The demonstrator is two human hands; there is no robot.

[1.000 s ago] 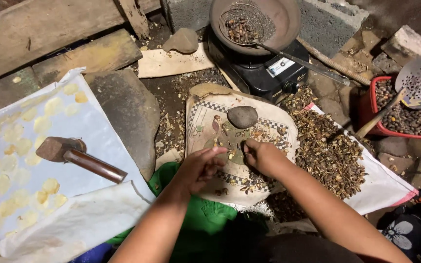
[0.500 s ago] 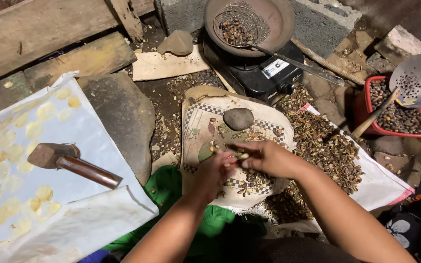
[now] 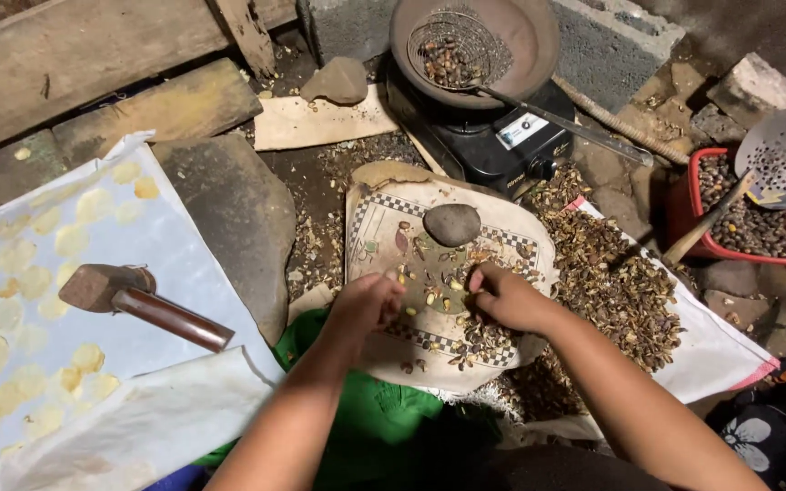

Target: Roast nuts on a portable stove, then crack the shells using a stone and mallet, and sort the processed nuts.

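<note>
Your hands, since a second ago: left hand (image 3: pixel 366 305) now fisted over kernels, right hand (image 3: pixel 502 295) pinching shells (image 3: pixel 438 291) just ahead; stone (image 3: pixel 451 224) beyond, untouched.

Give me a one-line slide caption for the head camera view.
Left hand and right hand pick through nuts and shells on a checkered mat below a round stone.

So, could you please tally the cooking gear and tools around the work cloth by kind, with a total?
Hammer: 1
Smooth grinding stone on the checkered cloth: 1
Black stove: 1
Round pan: 1
Wire strainer: 1
Perforated skimmer: 1
Red basket: 1
Total: 7
</note>
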